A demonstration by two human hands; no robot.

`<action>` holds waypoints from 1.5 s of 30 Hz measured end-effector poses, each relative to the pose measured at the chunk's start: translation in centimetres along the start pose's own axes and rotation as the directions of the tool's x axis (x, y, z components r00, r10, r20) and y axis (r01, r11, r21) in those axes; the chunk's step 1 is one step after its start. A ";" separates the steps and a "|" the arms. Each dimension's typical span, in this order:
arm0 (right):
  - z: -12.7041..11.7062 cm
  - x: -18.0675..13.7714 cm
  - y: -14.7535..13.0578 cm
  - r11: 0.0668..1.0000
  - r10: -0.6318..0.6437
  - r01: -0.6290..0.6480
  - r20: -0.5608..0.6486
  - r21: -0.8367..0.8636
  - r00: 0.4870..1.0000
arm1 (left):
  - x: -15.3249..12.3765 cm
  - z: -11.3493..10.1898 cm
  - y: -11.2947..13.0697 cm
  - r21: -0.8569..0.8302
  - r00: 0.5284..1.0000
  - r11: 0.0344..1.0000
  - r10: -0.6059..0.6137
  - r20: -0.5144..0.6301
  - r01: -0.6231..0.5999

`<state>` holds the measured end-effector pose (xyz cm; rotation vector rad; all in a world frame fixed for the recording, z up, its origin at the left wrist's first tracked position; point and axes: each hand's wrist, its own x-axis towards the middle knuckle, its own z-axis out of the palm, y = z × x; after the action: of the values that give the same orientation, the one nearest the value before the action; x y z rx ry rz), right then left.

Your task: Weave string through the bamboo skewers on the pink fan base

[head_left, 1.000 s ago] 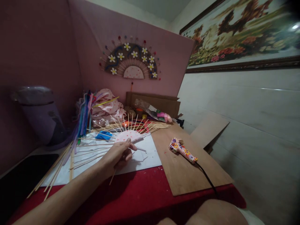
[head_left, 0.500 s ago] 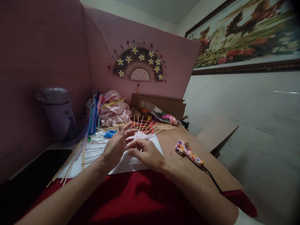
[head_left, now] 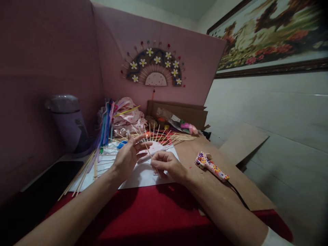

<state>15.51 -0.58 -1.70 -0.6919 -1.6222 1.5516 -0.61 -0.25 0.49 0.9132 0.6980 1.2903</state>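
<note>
Bamboo stick [head_left: 148, 149] in fingertip pinch of right hand [head_left: 167, 165]; left hand [head_left: 127, 156] open-fingered just beside pink half-disc [head_left: 156, 147].

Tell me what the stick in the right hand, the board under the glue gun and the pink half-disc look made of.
Stick pinched in the right hand: pale, thin, straight, matt; probably bamboo or wood.
Board under the glue gun: flat brown matt sheet; likely plywood or hardboard.
Pink half-disc: thin, matt; card or foam, cannot tell which.

Red table [head_left: 143, 212]: white sheet [head_left: 138, 176], wooden board [head_left: 190, 152] on top.
</note>
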 end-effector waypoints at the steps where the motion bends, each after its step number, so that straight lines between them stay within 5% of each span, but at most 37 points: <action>1: 0.0 0.0 0.1 1.000 -0.014 0.014 -0.021 0.007 1.000 | 0.0 -0.1 0.0 0.018 1.000 1.000 -0.005 -0.018 0.005; 18: 0.1 0.1 0.4 0.999 -0.029 0.028 -0.020 -0.023 0.999 | 0.1 0.0 -0.7 0.099 0.990 0.986 0.129 0.059 -0.134; 29: 1.0 0.1 0.7 0.999 -0.016 0.012 -0.086 -0.049 0.996 | 0.1 0.0 -0.8 0.064 0.986 0.990 0.117 0.118 -0.125; 37: 0.8 0.1 1.0 1.000 -0.013 0.011 -0.107 -0.011 0.994 | 0.0 0.0 -0.7 0.021 0.997 0.999 0.045 0.058 -0.046; 45: 1.1 0.1 0.9 0.999 -0.029 0.028 -0.095 -0.019 0.995 | 0.0 0.5 -0.8 0.063 0.991 0.992 0.101 0.081 -0.107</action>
<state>14.39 -1.01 -2.57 -0.7380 -1.5706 1.4637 0.19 -0.34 -0.01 1.0615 0.6429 1.3220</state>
